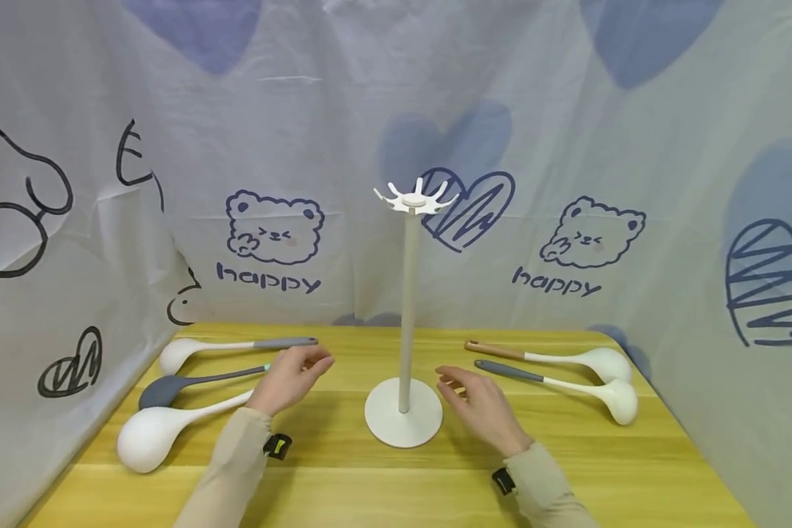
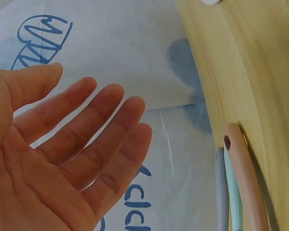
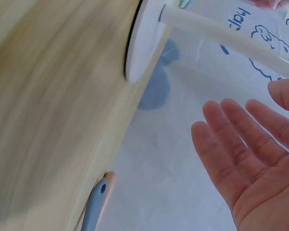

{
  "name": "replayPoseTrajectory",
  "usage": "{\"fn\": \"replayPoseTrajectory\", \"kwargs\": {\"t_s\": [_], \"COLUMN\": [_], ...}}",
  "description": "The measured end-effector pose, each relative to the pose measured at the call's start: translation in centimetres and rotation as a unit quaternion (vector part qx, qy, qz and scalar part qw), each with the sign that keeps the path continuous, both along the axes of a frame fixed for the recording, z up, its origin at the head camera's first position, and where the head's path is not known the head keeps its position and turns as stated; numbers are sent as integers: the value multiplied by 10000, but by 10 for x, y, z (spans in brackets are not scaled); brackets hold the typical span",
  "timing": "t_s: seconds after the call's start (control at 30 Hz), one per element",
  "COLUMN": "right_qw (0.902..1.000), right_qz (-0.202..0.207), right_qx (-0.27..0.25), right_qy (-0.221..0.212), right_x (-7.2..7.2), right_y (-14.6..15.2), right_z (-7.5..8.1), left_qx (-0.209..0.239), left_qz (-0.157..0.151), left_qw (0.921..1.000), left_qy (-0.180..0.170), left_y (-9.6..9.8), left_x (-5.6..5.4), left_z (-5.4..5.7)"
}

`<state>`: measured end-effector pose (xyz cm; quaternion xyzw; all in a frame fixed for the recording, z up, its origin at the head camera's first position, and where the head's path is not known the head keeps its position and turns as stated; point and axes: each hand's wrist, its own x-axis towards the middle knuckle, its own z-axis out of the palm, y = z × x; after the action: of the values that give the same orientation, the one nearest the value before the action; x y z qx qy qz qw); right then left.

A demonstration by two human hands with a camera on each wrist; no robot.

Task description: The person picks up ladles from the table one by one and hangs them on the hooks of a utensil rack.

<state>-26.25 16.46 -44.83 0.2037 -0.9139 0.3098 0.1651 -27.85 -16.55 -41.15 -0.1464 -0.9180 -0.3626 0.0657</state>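
Between the two hands stands a white utensil stand [image 1: 408, 308] with a round base and a ring of hooks on top. My left hand [image 1: 290, 378] hovers over the handles of the left-hand ladles, its fingers loosely extended and holding nothing. Beneath and beside it lie a white ladle with a grey handle [image 1: 284, 342], a dark grey ladle [image 1: 161, 392] and a large white ladle [image 1: 148, 440]. In the left wrist view, a brown handle [image 2: 245, 178] lies below the palm. My right hand [image 1: 482, 407], relaxed and holding nothing, is just right of the stand's base.
On the right side lie a white ladle with a brown handle [image 1: 495, 350] and a white ladle with a grey-blue handle [image 1: 508, 371], bowls outward. The wooden table [image 1: 343, 484] is bordered by a printed white cloth [image 1: 356, 147] at the back and sides.
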Motion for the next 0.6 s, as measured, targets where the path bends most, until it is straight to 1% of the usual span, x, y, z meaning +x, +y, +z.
{"fn": "replayPoseTrajectory", "kwargs": {"t_s": [0.13,0.3,0.5,0.6], "right_qw": [9992,9959,9871,9839], "right_qz": [240,448,785,869], "right_qx": [-331,-764,-1268,-1405], "right_qy": [-36,-167,-579,-685], "right_x": [-2,-5,-9,-11], "right_y": [-8,-18,-31,-37], "right_z": [6,16,26,32], "left_qx": [-65,-484,-1150,-1502], "left_qz": [136,426,728,855], "left_qw": [9998,9974,9892,9833], "left_qy": [92,314,549,564], "left_y": [-7,-19,-38,-47], "left_x": [0,1,3,3], "left_z": [-1,-5,-11,-13]}}
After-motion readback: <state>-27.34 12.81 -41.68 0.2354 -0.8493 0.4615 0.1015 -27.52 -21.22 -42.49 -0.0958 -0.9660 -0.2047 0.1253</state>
